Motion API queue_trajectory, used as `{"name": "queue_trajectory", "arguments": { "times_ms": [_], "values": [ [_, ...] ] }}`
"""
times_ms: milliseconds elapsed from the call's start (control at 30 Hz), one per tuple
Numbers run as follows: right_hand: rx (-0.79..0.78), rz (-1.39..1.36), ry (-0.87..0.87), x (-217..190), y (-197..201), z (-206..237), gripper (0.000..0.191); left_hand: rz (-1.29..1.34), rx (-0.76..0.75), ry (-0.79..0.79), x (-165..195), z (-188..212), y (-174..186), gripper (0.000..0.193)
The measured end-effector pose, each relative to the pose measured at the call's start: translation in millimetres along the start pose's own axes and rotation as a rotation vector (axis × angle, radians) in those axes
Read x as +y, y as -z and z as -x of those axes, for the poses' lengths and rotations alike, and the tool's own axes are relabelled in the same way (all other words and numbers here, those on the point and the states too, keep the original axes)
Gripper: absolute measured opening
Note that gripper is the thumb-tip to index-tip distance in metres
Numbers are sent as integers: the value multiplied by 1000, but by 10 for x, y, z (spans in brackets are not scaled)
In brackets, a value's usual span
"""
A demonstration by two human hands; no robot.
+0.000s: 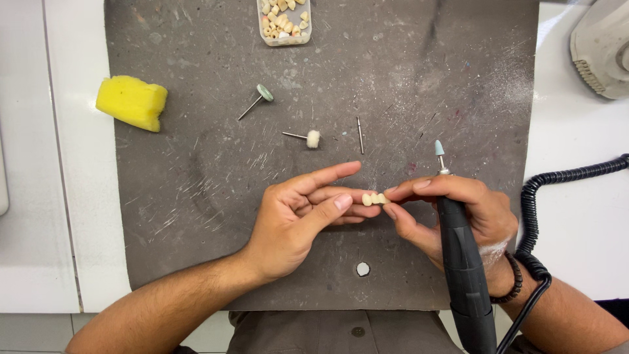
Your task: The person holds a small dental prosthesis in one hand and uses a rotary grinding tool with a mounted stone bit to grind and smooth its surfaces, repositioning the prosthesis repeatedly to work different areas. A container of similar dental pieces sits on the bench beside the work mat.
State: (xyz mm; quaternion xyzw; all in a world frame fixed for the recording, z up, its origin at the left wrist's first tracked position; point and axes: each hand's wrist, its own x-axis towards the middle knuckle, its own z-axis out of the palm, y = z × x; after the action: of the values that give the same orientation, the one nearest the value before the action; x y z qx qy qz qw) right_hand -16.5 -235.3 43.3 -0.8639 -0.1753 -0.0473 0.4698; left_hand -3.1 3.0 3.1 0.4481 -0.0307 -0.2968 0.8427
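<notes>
Tooth bridge (375,198) pinched between left hand (298,219) and right hand (458,213).

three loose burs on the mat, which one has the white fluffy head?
The middle one, the felt-tipped bur, lying between the other two. The green disc bur to its left has a flat green wheel; the bare pin to its right has no head at all.

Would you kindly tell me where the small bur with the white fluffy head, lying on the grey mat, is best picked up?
Probably by its thin metal shank, pinched from above. The white-headed bur lies flat on the grey mat, its shank pointing left with bare mat on both sides. The fluffy head at the right end looks soft and round, a poorer hold. The left hand is nearest, though its fingers now hold the small tooth bridge.
</notes>
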Motion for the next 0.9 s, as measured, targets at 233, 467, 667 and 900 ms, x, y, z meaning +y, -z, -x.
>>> {"name": "queue_trajectory", "arguments": {
  "times_ms": [233,467,667,900],
  "values": [
    [-18,-67,56,28,-5,-6,46,-10,-19,-61,-69,2,-32,44],
    [-30,-83,58,36,-23,-3,44,-115,-21,-49,-47,38,-39,28],
    [-42,-68,50,5,8,-12,46,-39,-19,-31,-47,12,-38,29],
    [-43,-77,62,15,-6,-16,44,-53,-16,-24,-45,15,-35,27]
  ]
}}
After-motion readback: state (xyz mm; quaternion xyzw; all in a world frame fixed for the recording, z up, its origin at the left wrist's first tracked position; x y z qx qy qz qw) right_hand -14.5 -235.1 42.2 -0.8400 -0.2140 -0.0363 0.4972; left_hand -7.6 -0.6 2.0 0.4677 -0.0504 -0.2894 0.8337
